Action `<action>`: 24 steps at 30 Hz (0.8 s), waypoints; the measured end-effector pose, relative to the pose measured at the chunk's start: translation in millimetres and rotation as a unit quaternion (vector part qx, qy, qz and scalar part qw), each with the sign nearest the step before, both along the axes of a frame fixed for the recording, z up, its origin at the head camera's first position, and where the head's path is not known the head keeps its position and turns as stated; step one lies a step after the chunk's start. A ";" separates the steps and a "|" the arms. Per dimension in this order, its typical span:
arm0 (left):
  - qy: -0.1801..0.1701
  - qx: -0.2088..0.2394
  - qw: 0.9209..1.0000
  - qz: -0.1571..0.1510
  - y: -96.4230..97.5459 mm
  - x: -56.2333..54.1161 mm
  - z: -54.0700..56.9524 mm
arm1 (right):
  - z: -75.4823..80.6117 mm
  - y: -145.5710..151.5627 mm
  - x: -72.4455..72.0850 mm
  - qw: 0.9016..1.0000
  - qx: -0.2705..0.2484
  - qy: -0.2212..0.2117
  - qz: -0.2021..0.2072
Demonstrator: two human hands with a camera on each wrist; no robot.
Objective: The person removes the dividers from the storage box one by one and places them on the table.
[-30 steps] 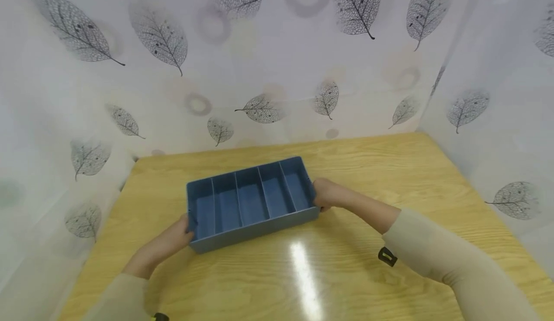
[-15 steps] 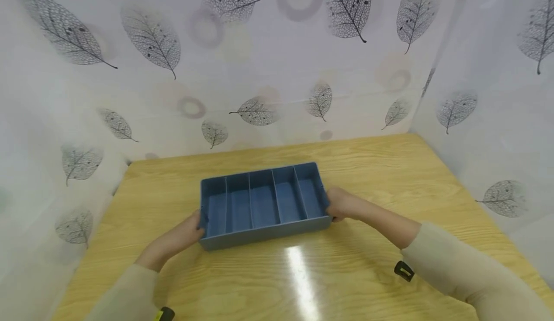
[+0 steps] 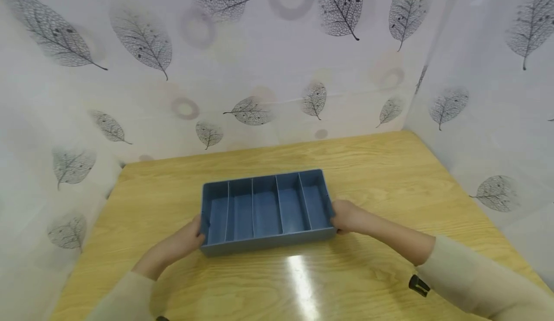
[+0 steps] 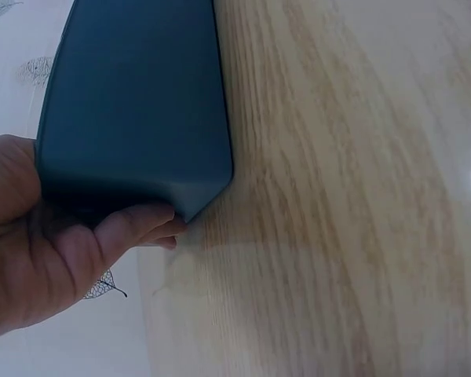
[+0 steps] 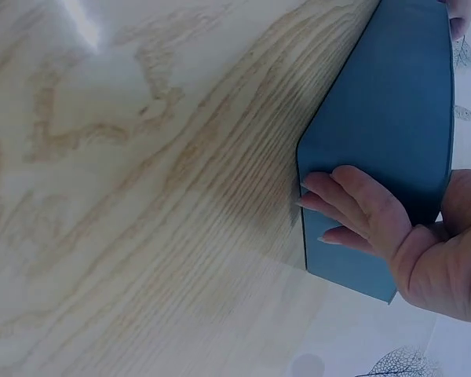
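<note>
A blue divider tray (image 3: 267,205) with several side-by-side compartments shows bare compartment floors in the head view. My left hand (image 3: 190,237) grips its left end, thumb at the rim and fingers along the end wall, as the left wrist view shows on the hand (image 4: 71,243). At the opposite end my right hand (image 3: 346,216) holds the other short wall. In the right wrist view the fingers of that hand (image 5: 392,224) lie against the tray's outer side (image 5: 385,102), with the thumb hooked toward the rim. The tray's lower edge is close to the tabletop.
The wood-grain table (image 3: 372,167) carries a bright light reflection in front of the tray. Leaf-patterned white sheeting (image 3: 277,61) rises behind the table and along both sides. A small black buckle-like piece (image 3: 419,286) hangs by the right sleeve.
Both hands have brought the tray rightward and nearer to me, turning it slightly straighter. The head view has also shifted a little to the right. Both grips stay the same.
</note>
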State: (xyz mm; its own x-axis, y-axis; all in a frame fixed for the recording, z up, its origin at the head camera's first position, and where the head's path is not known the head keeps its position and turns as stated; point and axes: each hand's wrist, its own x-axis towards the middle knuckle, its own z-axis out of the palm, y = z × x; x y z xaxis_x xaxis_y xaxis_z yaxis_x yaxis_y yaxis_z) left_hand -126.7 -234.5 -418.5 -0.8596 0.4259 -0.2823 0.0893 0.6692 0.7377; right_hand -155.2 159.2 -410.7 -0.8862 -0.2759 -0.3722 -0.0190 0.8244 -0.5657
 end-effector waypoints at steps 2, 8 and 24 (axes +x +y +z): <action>-0.005 0.002 1.000 0.006 1.6 4.8 0.8 | -0.4 2.5 2.9 1.000 -0.010 0.002 0.003; -0.036 0.011 0.999 0.009 8.0 13.0 2.1 | -1.6 10.5 7.3 0.999 -0.042 -0.019 -0.016; -0.049 -0.005 0.998 0.031 13.7 16.2 9.0 | 22.4 21.5 -0.9 0.990 -0.055 -0.130 0.009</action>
State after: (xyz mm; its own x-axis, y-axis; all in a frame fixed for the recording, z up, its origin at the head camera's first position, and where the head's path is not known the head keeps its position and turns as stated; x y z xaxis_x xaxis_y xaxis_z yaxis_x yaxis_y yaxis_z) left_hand -110.5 -220.8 -409.5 -0.8526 0.3699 -0.3691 -0.0240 0.6779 0.7348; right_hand -156.1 180.7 -388.3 -0.7592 -0.3433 -0.5529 0.1239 0.7578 -0.6406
